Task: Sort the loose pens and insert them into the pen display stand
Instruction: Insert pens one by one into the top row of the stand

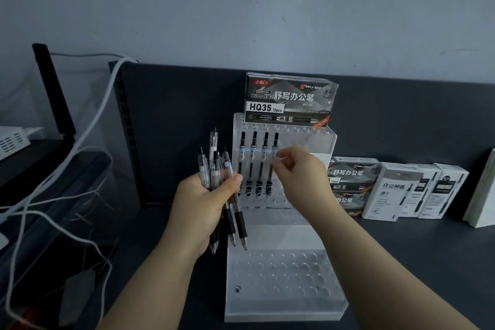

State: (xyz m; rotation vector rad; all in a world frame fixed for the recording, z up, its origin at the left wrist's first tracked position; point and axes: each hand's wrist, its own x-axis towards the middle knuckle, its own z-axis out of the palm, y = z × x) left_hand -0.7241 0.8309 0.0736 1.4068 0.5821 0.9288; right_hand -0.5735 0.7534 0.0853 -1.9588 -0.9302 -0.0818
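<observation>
A clear acrylic pen display stand point(284, 289) sits on the dark table, with tiers of round holes. Several black-and-clear pens point(254, 158) stand upright in its upper tier at the left side. My left hand point(203, 203) grips a bundle of several loose clear pens point(214, 169) with black grips, tips pointing down, just left of the stand. My right hand point(300, 171) is at the rightmost standing pen point(274, 161), fingers pinched at its barrel. A dark pen box marked HQ35 point(290, 100) rests on top of the stand.
Dark pen boxes point(348, 182) and white pen boxes point(407, 191) line the wall to the right. White cables point(80, 142) and a clear plastic bin point(53, 222) crowd the left side. A black perforated upright point(126, 128) stands behind the stand's left.
</observation>
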